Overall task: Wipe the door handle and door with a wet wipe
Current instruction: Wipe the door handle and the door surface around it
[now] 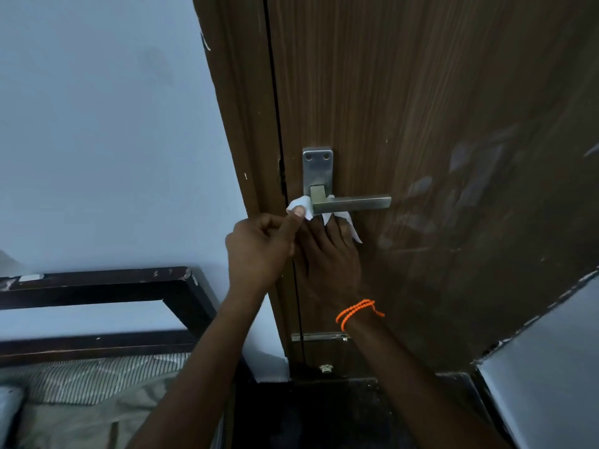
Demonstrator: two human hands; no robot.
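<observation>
Wet wipe (299, 207) is looped behind the neck of the door handle (350, 204), right where the lever meets its backplate (317, 171). One end sticks out left of the neck, the other hangs below it on the right side. Handle lever runs horizontal, long axis left to right, free end pointing right, away from the door edge. Handle sits on the brown door (421, 108), near its left edge by the door frame (246, 140).

Left hand (259, 247) is below-left of the handle, thumb and fingers pinched on the left end of the wipe. Right hand (330, 254) is directly under the lever, fingers up against the door, closed on the other end; exact finger hold is partly hidden. Orange thread bracelet (355, 311) on right wrist. Both hands near the neck, right hand nearer the lever's length.

Judgement: handle cleaning in progress, likely a back-and-forth pull around the neck; lever and door panel remain. Pale smears (470, 176) show on the door right of the handle. Dark bed frame (97, 283) at lower left, pale wall (97, 124) behind.
</observation>
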